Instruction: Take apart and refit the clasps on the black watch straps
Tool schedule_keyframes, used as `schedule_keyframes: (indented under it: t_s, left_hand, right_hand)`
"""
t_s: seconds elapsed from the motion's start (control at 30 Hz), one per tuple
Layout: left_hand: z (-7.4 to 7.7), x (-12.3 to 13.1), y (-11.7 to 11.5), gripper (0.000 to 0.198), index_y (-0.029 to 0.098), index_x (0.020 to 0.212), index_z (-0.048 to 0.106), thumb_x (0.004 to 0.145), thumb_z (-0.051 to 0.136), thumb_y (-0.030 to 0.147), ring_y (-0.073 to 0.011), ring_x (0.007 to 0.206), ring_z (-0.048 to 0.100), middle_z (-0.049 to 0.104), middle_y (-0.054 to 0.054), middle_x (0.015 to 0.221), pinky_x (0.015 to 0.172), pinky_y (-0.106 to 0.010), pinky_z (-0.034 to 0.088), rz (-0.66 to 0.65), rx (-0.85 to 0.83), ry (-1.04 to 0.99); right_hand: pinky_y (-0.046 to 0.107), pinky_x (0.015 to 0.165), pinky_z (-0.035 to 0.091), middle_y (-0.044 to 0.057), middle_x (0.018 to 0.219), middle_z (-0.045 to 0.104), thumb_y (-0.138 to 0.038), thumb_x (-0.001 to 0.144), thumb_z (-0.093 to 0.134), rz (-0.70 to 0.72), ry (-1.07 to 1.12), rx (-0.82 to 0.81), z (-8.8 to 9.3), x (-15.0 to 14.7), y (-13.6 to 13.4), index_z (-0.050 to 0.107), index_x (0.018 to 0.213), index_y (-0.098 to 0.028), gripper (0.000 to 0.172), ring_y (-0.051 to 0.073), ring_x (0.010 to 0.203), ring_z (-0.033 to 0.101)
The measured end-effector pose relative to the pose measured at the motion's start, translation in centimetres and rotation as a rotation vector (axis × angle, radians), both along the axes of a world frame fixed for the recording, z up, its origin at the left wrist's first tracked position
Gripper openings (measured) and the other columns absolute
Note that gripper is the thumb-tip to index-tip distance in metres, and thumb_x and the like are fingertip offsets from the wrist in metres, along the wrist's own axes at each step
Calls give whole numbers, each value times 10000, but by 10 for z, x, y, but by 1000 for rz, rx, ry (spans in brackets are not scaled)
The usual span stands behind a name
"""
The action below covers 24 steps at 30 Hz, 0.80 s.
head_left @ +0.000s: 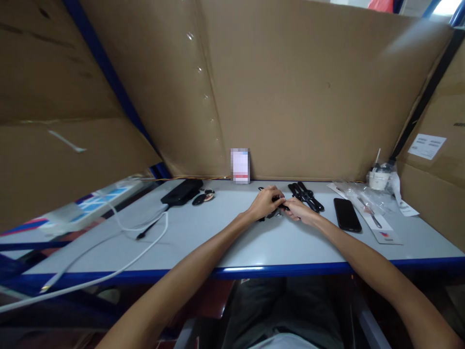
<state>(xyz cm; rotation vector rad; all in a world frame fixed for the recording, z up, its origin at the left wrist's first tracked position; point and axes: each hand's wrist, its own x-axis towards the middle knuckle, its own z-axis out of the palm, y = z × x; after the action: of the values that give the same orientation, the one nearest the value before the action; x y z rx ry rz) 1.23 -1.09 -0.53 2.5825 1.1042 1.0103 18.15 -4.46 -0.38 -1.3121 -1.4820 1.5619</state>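
Observation:
My left hand (267, 202) and my right hand (298, 210) meet just above the table, fingers closed around a small black object (277, 198). Its kind cannot be made out, since the fingers cover most of it. More dark and shiny bits (271, 216) show beneath my left hand, partly hidden. Just to the right of my hands lies a cluster of black strap-like pieces (307, 196). Farther right, a black smartphone (348, 214) rests flat on the tabletop.
The grey table (283, 252) has a blue front edge. Cardboard panels (290, 97) wall it in. On the left are a black case (182, 192), a small dark oval item (198, 199) and white cables (145, 249). A screen (240, 166), plastic wrapping (363, 196) and a cup (379, 179) stand or lie behind.

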Motion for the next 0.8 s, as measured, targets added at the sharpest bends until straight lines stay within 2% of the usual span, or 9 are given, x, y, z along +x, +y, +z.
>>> schedule_keyframes:
  t_s: [0.33,0.57,0.7,0.8]
  left_hand:
    - [1,6,-8,191,194,918,760,907,573,229,-183,786,595,635,-56,865,751,-293,451,120,12,31]
    - [0,9,-10,158,181,989,700,877,590,197,-205,886,609,656,-60,926,785,-302,458,137,12,36]
    - [0,8,-11,226,191,1104,642,909,597,296,-220,879,612,661,-68,952,749,-311,453,232,27,67]
    - [3,2,-8,219,208,1085,643,926,591,350,-238,931,616,658,-76,973,739,-310,445,201,70,150]
  right_hand:
    - [189,341,108,-88,438,329,-223,1044,367,-5,-28,0,0,-2,0,464,694,-175,367,42,332,196]
    - [190,348,108,-93,435,322,-215,1043,358,-11,-41,3,2,-2,1,462,696,-177,364,40,328,194]
    - [194,346,103,-87,435,333,-230,1042,361,-5,-54,-1,0,-2,3,460,690,-179,370,44,328,199]
    - [194,344,105,-87,444,332,-250,1043,384,-2,-41,2,-1,-1,2,470,697,-177,364,44,334,199]
